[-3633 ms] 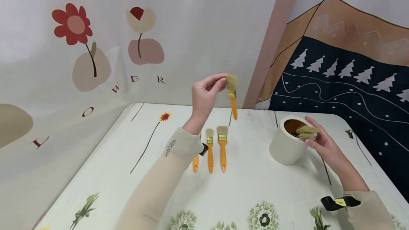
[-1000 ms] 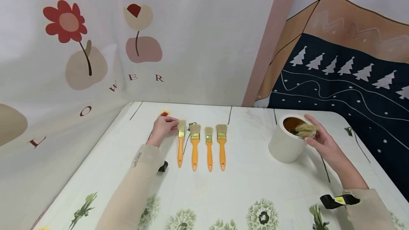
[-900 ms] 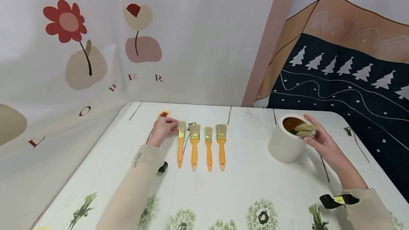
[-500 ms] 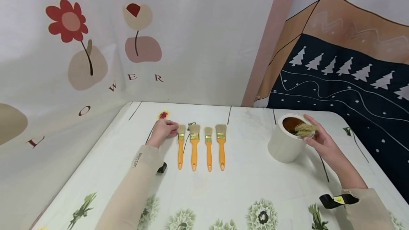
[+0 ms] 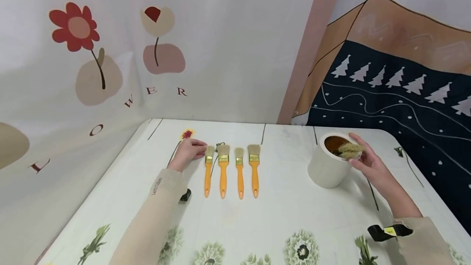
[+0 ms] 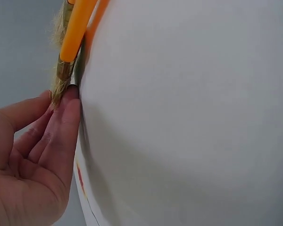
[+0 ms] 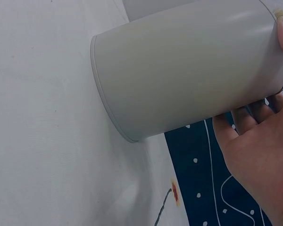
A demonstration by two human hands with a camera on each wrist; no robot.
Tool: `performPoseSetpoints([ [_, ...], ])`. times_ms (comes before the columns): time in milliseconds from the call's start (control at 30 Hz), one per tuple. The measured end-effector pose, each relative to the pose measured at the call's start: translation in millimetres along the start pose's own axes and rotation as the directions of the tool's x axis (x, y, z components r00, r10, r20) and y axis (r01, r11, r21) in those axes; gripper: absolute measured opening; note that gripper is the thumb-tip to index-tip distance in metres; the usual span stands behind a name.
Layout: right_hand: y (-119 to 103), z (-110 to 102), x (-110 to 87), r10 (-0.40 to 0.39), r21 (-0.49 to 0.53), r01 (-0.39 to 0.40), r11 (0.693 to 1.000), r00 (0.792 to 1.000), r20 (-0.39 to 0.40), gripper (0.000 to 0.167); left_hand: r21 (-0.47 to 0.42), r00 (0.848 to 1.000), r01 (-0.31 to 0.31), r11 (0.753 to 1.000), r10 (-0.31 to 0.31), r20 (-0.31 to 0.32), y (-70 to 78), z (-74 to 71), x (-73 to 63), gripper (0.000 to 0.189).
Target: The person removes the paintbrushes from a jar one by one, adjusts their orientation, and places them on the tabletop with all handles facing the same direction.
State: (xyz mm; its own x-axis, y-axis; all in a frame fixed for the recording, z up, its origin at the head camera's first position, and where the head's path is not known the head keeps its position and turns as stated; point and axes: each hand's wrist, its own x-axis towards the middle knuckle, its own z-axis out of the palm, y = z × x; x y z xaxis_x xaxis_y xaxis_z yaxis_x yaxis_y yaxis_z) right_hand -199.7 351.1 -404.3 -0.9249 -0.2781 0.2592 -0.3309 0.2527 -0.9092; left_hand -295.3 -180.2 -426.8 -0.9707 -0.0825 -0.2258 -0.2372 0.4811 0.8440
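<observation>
My left hand (image 5: 188, 153) pinches the bristle tip of the leftmost paintbrush (image 5: 207, 179) between thumb and fingers. That brush lies on the table, its orange handle pointing toward me; in the left wrist view its bristles (image 6: 60, 89) sit between the fingertips. To its right lie a wide brush (image 5: 223, 175), a narrow one (image 5: 240, 177) and another wide one (image 5: 255, 175), side by side. My right hand (image 5: 373, 165) grips a white cylindrical pot (image 5: 327, 171) at its rim. Pale brush bristles (image 5: 349, 149) stick out of the pot's opening against the brown inside; their handles are hidden.
A white cloth with printed flowers covers the table (image 5: 283, 212). Behind it hang a pale curtain (image 5: 228, 44) with flower prints and, at the right, a dark blue cloth (image 5: 390, 97) with white trees.
My left hand lowered a brush from the air to the left end of the row. Within the last second it shifted that brush slightly toward me. My right hand stayed on the pot.
</observation>
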Motion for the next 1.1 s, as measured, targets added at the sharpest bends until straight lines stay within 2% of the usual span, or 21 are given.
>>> performPoseSetpoints([
  [100, 1.2, -1.7, -0.2, -0.011, -0.004, 0.011, 1.0, 1.0, 0.0, 0.07, 0.016, 1.0, -0.027, 1.0, 0.027, -0.001, 1.7, -1.2, 1.7, 0.028],
  [267, 3.4, 2.8, -4.6, 0.006, -0.025, -0.006, 1.0, 1.0, 0.004, 0.071, 0.055, 0.995, -0.083, 0.995, 0.086, -0.058, 0.6, -6.5, 0.1, 0.028],
  [433, 1.5, 1.5, -3.9, 0.003, -0.018, -0.003, 1.0, 1.0, -0.001, 0.071, 0.018, 0.98, -0.185, 0.983, 0.186, -0.065, 17.5, -6.5, 0.4, 0.03],
  [567, 0.7, -0.4, -1.3, -0.004, 0.004, 0.004, 1.0, 1.0, 0.002, 0.072, -0.02, 0.971, -0.235, 0.972, 0.234, -0.042, 35.2, 0.2, -3.8, 0.032],
  [667, 0.9, -0.6, -0.4, -0.004, 0.008, 0.004, 1.0, 1.0, 0.005, 0.072, -0.058, 0.962, -0.272, 0.96, 0.271, -0.024, 49.0, 8.8, -8.6, 0.032],
  [800, 0.5, -0.6, -0.4, 0.004, -0.006, -0.004, 1.0, 1.0, 0.0, 0.071, -0.103, 0.94, -0.339, 0.935, 0.341, 0.0, 68.7, 24.9, -14.9, 0.033],
  [933, -0.9, -1.0, -0.4, 0.006, -0.004, -0.006, 1.0, 1.0, 0.002, 0.07, -0.135, 0.914, -0.4, 0.907, 0.405, 0.014, 87.1, 45.1, -20.0, 0.03],
  [1100, -1.5, 0.1, -0.8, 0.0, 0.008, 0.0, 1.0, 1.0, 0.001, 0.07, -0.161, 0.888, -0.446, 0.881, 0.458, 0.046, 106.8, 72.6, -25.7, 0.027],
])
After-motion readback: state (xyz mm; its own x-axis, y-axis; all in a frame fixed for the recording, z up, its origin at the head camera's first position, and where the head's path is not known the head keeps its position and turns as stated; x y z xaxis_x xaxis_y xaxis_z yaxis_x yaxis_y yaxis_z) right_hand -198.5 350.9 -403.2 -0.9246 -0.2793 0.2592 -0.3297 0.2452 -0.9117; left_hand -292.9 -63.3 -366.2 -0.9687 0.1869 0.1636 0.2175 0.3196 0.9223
